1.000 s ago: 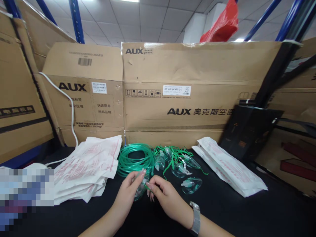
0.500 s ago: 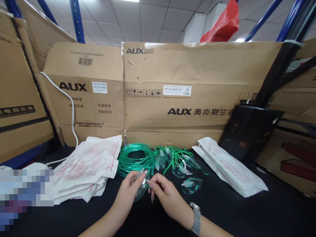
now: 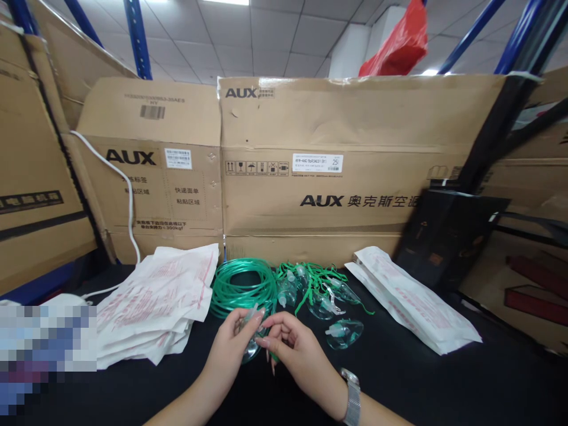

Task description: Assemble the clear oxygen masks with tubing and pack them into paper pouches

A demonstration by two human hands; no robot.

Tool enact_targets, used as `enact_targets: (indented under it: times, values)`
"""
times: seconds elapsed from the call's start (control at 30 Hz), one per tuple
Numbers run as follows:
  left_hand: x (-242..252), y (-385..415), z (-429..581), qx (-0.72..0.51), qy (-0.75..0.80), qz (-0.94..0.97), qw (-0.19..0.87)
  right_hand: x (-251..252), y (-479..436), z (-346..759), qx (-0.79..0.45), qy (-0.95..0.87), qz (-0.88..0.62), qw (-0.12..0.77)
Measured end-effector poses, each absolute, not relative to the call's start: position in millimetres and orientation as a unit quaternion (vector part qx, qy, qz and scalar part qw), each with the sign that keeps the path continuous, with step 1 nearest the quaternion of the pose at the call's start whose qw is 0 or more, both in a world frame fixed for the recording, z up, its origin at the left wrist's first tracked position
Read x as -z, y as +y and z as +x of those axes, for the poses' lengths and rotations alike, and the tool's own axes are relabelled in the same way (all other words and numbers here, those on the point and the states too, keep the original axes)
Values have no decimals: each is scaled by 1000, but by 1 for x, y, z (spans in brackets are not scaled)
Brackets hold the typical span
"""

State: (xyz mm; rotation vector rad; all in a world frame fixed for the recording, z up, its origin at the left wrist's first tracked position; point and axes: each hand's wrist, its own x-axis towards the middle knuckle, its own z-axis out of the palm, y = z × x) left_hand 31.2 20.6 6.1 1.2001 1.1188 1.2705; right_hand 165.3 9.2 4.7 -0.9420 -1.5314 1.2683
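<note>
My left hand (image 3: 235, 338) is closed around a clear oxygen mask (image 3: 251, 352), whose pale connector tip points up between thumb and fingers. My right hand (image 3: 293, 349) meets it at the mask's side, thumb and fingertips pinched together. A bit of green strap (image 3: 274, 357) shows under the right fingers; most of it is hidden. Just behind the hands lies a coil of green tubing (image 3: 222, 290). To its right are several clear masks (image 3: 320, 306) with tangled green straps (image 3: 305, 290), and one mask (image 3: 345, 333) lies apart, nearer my right hand.
White printed paper pouches (image 3: 155, 296) are stacked at the left, and another pouch batch (image 3: 412, 302) lies at the right. Cardboard boxes (image 3: 355, 130) wall off the back of the black table (image 3: 399, 384). A black box (image 3: 448, 236) leans at the right; a white cable (image 3: 132, 207) hangs left.
My right fingers have shifted slightly at the mask's edge, and the bit of green strap now shows lower, beneath them. My left hand keeps its hold on the mask.
</note>
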Motion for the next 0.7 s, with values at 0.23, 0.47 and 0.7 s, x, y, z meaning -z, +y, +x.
enact_targets:
  times: [0.23,0.47,0.7]
  values:
    - [-3,20,32,-524,463,502,510,-4,8,163,-507,-618,-401,448]
    - [-1,21,31,-527,456,510,505,-4,7,164,-492,-630,-408,441]
    - [0,21,32,-528,457,517,496,-5,5,165,-397,-695,-433,414]
